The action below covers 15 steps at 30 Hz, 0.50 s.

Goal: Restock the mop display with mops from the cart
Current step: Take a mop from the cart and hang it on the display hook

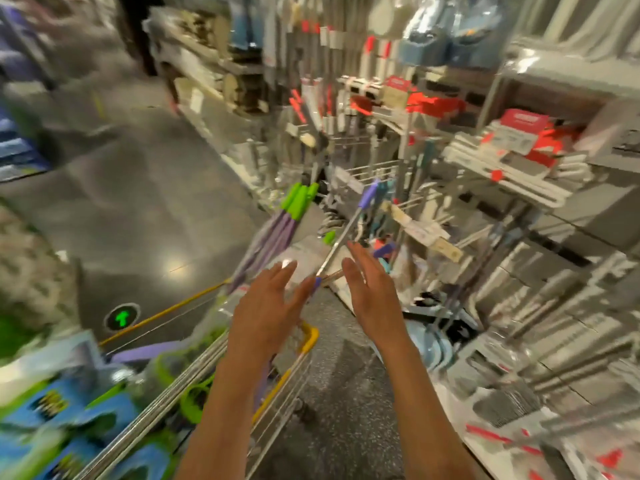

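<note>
The mop (341,237), a thin metal pole with a purple cap, leans at twelve o'clock between cart (308,337) and display rack (398,188); likely light, stiff, top-heavy, best gripped mid-pole. Left hand (266,306) and right hand (370,289) flank it, fingers spread, holding nothing.

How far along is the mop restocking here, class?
Done: one purple-capped mop leans at the display rack. In hand: nothing; the left hand and right hand are open, reaching forward. Left: purple-and-green mops stand in the cart.
</note>
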Each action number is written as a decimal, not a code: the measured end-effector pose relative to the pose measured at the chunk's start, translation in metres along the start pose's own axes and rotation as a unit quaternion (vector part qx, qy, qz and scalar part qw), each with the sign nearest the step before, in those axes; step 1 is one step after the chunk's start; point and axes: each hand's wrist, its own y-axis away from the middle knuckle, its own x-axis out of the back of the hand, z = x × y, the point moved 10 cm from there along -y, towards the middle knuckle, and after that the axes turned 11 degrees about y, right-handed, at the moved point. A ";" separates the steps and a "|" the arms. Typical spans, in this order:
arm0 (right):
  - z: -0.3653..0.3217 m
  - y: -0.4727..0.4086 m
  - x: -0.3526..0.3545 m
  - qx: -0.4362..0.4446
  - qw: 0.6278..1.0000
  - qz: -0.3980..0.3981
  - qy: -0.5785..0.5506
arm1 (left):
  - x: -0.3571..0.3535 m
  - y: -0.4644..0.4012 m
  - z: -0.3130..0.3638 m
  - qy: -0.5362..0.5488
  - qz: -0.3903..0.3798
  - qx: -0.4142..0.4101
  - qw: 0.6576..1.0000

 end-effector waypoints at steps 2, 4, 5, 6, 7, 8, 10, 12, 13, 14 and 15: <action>-0.024 0.012 -0.037 0.012 0.999 -0.031 -0.005 | 0.033 0.022 -0.030 -0.012 0.028 0.017 0.999; -0.044 0.024 -0.073 0.019 0.997 -0.068 -0.014 | 0.063 0.044 -0.056 0.001 0.055 0.035 0.998; -0.053 0.030 -0.089 0.024 0.996 -0.087 -0.016 | 0.076 0.055 -0.068 0.011 0.067 0.046 0.997; -0.062 0.036 -0.104 0.030 0.994 -0.101 -0.018 | 0.087 0.065 -0.080 0.018 0.075 0.059 0.995; -0.071 0.042 -0.117 0.037 0.993 -0.115 -0.020 | 0.097 0.076 -0.091 0.025 0.081 0.072 0.994; -0.079 0.048 -0.130 0.045 0.991 -0.128 -0.024 | 0.107 0.086 -0.100 0.032 0.089 0.085 0.992; -0.094 0.058 -0.154 0.065 0.986 -0.152 -0.022 | 0.124 0.106 -0.122 0.055 0.109 0.127 0.984; -0.104 0.067 -0.176 0.080 0.982 -0.173 -0.006 | 0.139 0.125 -0.145 0.077 0.130 0.176 0.973; -0.108 0.072 -0.187 0.084 0.979 -0.187 0.000 | 0.146 0.135 -0.155 0.075 0.142 0.193 0.968; -0.110 0.077 -0.199 0.085 0.975 -0.204 0.002 | 0.152 0.145 -0.164 0.070 0.153 0.205 0.964; -0.113 0.082 -0.210 0.084 0.971 -0.222 0.002 | 0.157 0.155 -0.173 0.063 0.162 0.220 0.960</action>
